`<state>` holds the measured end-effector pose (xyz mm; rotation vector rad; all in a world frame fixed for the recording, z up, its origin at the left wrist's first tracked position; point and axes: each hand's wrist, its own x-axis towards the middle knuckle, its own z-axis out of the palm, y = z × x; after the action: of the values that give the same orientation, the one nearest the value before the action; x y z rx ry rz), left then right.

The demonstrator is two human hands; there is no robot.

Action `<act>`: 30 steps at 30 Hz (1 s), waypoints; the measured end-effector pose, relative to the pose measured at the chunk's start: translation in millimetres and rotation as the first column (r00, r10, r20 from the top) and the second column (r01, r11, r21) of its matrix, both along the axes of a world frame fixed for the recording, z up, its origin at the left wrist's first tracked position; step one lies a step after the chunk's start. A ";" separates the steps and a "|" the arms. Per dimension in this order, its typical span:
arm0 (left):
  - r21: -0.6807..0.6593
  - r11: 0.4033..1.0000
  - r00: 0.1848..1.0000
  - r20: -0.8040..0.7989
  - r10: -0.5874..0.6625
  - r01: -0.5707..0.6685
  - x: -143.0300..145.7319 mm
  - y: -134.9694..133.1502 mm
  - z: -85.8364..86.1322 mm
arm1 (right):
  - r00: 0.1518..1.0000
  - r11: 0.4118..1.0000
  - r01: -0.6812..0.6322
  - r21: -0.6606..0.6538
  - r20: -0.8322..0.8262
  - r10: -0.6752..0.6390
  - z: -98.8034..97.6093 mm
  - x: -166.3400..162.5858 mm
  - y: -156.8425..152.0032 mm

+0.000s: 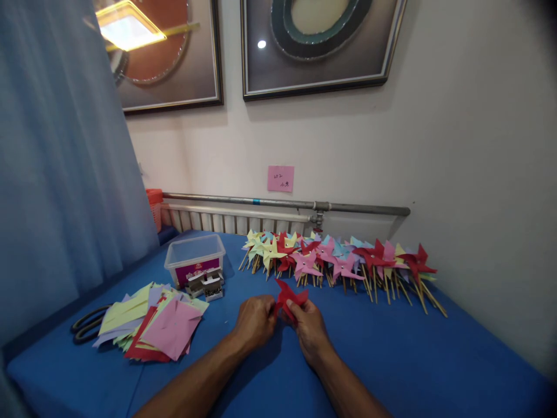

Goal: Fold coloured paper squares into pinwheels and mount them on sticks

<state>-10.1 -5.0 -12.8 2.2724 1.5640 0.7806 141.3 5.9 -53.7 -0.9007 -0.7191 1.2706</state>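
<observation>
A red paper pinwheel (289, 297) with folded blades is held up over the blue table (278, 377), between both hands. My right hand (308, 325) pinches it, with the thumb on its front near the centre. Close against its left edge is my left hand (257, 318), closed, its knuckles toward me. Whether those fingers grip the paper itself or something behind it is hidden. No stick shows on this pinwheel. Small open boxes of metal pins (213, 287) stand to the left of my left hand.
Finished pinwheels on sticks (339, 261) lie in a long row at the back right. At left are a pile of coloured paper sheets (174, 328), black-handled scissors (89, 325) and a clear plastic tub (194, 255). Behind runs a metal pipe (278, 203) along the wall.
</observation>
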 end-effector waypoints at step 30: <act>-0.379 0.917 0.806 0.578 0.125 0.129 -3.5 19.9 -9.0 | 0.995 0.997 0.077 -0.022 -0.064 -0.078 16.2 14.0 -4.8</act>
<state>-13.7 14.9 -21.8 1.5226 1.2654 0.9472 155.4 1.1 -37.5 -0.8911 -0.6153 1.2343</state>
